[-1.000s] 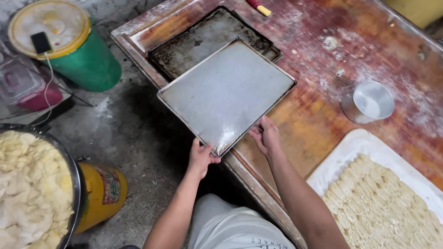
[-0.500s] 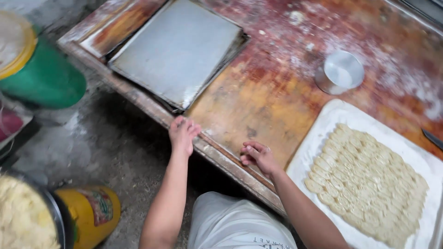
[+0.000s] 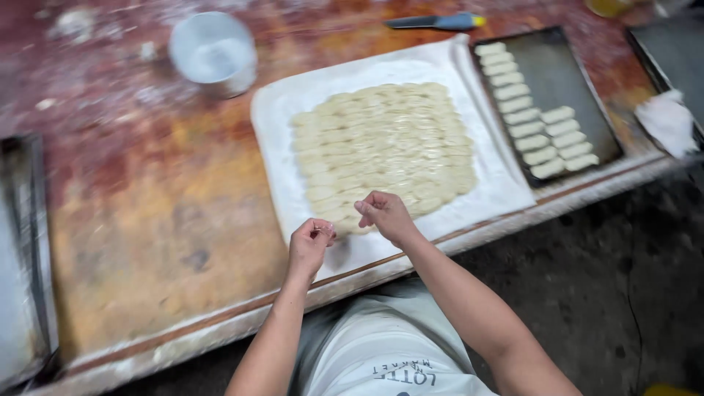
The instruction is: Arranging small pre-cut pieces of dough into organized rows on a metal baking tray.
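A slab of pale dough cut into several strips (image 3: 385, 147) lies on a white floured cloth (image 3: 491, 183) on the worn wooden table (image 3: 161, 213). My right hand (image 3: 386, 214) is at the slab's near edge, its fingertips pinched on the dough strip closest to me. A little to the left, my left hand (image 3: 310, 246) hovers over the cloth's front left corner. Its fingers are curled shut and I see nothing in them. Both forearms reach in from the bottom of the head view.
A dark baking tray (image 3: 587, 81) with two rows of shaped dough pieces (image 3: 535, 117) sits right of the cloth. A metal cup (image 3: 213, 51) stands at the back left. Also here: a blue-handled knife (image 3: 440, 22), a crumpled white rag (image 3: 667, 121), stacked grey trays (image 3: 22, 257) at the far left.
My view has swung right, away from the stacked trays. Both hands have left the table's front edge and come to the near edge of the dough slab.
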